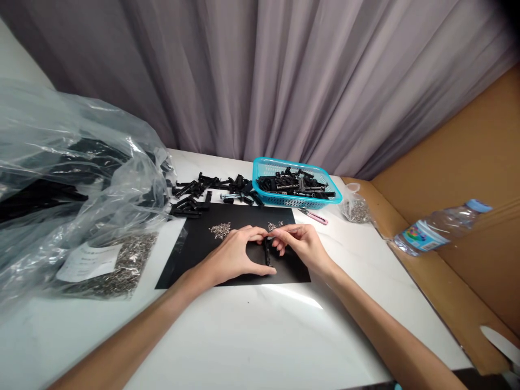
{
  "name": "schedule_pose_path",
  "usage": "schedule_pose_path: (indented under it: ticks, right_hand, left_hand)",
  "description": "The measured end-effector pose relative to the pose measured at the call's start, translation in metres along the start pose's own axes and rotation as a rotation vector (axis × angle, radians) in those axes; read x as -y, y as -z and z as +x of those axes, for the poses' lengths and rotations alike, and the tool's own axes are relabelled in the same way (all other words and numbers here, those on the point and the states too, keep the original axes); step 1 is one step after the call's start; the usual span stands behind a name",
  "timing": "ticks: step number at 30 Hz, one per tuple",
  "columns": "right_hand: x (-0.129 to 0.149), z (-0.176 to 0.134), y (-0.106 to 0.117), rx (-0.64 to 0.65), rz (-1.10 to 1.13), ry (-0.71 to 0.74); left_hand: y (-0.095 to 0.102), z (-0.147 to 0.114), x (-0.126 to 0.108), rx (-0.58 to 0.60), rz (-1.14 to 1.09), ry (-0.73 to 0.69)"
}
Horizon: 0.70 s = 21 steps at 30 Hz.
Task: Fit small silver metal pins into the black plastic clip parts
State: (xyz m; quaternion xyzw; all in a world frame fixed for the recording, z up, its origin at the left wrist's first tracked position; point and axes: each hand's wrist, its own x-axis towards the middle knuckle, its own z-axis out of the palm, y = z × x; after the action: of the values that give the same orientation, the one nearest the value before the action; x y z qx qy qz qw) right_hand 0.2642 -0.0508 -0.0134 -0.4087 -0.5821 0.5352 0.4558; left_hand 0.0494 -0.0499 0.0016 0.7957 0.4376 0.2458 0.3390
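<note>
Between the thumb and fingers of my left hand (pixel 238 253) is a narrow black plastic part (pixel 267 253), held lengthwise over a black mat (pixel 182 265). My right hand (pixel 300 242) is closed in a pinch at the far end of that part; whatever lies between its fingertips is too small to make out. Just beyond my left fingers lies a small heap of metal pieces (pixel 220 231). A second little heap of metal pieces (pixel 275 224) sits past my right fingertips.
A blue basket (pixel 296 202) of black parts stands at the back, with loose black parts (pixel 195 189) to its left. Nearby lie a pink-handled cutter (pixel 317 218) and a small bag (pixel 356 208). Large plastic bags (pixel 122 265) fill the left; a bottle (pixel 442 227) leans right.
</note>
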Motion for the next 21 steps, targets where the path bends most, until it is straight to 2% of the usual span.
schedule_pose_path:
  ticks: [6, 9, 12, 14, 17, 21]
  right_hand:
    - [0.007, -0.001, -0.001, -0.014, -0.131, 0.042]
    - [0.017, -0.004, 0.003, -0.174, -0.343, 0.206]
    - [0.023, -0.009, 0.005, -0.341, -0.577, 0.354]
    - [0.022, -0.012, 0.0, -0.289, -0.636, 0.366]
    - [0.015, -0.017, -0.015, -0.12, -0.671, 0.301]
    - [0.006, -0.021, -0.035, -0.09, -0.716, 0.268]
  left_hand:
    - [-0.002, 0.001, 0.002, -0.002, -0.027, -0.011]
    - [-0.003, 0.001, 0.003, -0.041, -0.03, -0.048]
    - [-0.001, 0.001, 0.003, -0.136, 0.008, -0.089]
    - [0.001, 0.0, 0.002, -0.221, 0.077, -0.104]
    - [0.003, 0.0, 0.003, -0.323, 0.172, -0.106]
    - [0.0, -0.002, 0.006, -0.331, 0.226, -0.121]
